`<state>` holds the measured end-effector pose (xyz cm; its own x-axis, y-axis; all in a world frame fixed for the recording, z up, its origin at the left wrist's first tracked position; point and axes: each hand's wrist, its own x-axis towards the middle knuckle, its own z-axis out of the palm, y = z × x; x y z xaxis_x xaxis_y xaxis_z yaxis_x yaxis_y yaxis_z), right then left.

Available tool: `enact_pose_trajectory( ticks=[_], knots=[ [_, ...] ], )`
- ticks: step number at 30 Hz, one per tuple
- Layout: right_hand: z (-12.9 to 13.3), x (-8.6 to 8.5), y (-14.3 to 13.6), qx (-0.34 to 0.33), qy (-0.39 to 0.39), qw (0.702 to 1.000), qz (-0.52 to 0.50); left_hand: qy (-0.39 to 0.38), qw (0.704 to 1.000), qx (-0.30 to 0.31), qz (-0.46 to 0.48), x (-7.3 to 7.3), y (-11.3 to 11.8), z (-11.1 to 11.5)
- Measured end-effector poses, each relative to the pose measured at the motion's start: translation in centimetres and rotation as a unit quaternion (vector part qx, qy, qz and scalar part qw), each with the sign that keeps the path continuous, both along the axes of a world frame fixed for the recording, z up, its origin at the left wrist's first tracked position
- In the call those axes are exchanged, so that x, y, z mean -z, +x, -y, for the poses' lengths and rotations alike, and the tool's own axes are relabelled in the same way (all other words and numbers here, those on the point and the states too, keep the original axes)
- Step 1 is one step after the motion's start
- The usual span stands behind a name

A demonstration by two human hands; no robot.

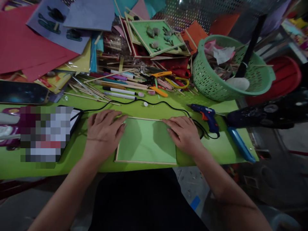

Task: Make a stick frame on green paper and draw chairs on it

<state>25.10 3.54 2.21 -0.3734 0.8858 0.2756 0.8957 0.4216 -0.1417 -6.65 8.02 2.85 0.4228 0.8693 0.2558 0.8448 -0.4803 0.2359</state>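
A light green card lies flat in front of me, with thin wooden sticks along its top, left and bottom edges. My left hand is at the card's upper left corner, index finger and thumb on the end of the top wooden stick. At the upper right corner, my right hand pinches the other end of that stick, its fingers bent. Just right of my right hand lies a blue hot glue gun with an orange trigger and a small red light.
Beyond the card are markers, orange-handled pliers, loose sticks and a framed card with stones. A green basket stands back right. A partly blurred tablet lies left. A black cable crosses the green table.
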Motion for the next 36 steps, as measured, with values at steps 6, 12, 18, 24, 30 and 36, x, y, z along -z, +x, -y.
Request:
enact_pose_trajectory(
  ticks=[6, 12, 18, 24, 30, 36],
  knots=[
    [-0.1, -0.4, -0.4, -0.013, 0.008, 1.000, 0.022, -0.001, 1.000, -0.002, -0.017, -0.2, 0.2, 0.1],
    [-0.1, -0.3, -0.3, -0.007, -0.006, 1.000, 0.016, -0.021, 1.000, -0.005, -0.019, -0.3, 0.4, 0.0],
    [0.1, -0.2, 0.5, 0.041, 0.052, 0.996, -0.064, -0.042, 0.996, -0.059, -0.055, -0.8, 0.4, 0.1],
    [0.1, -0.3, 1.0, 0.045, 0.074, 0.992, -0.091, -0.073, 0.988, -0.114, -0.069, -0.5, 0.8, 0.6],
    [0.3, -0.4, 1.4, 0.040, 0.093, 0.990, -0.094, -0.080, 0.987, -0.112, -0.088, -0.9, 1.6, 1.2],
    [0.6, -0.7, 1.5, 0.037, 0.116, 0.987, -0.101, -0.080, 0.982, -0.128, -0.117, -1.7, 2.6, 1.3]
  ],
)
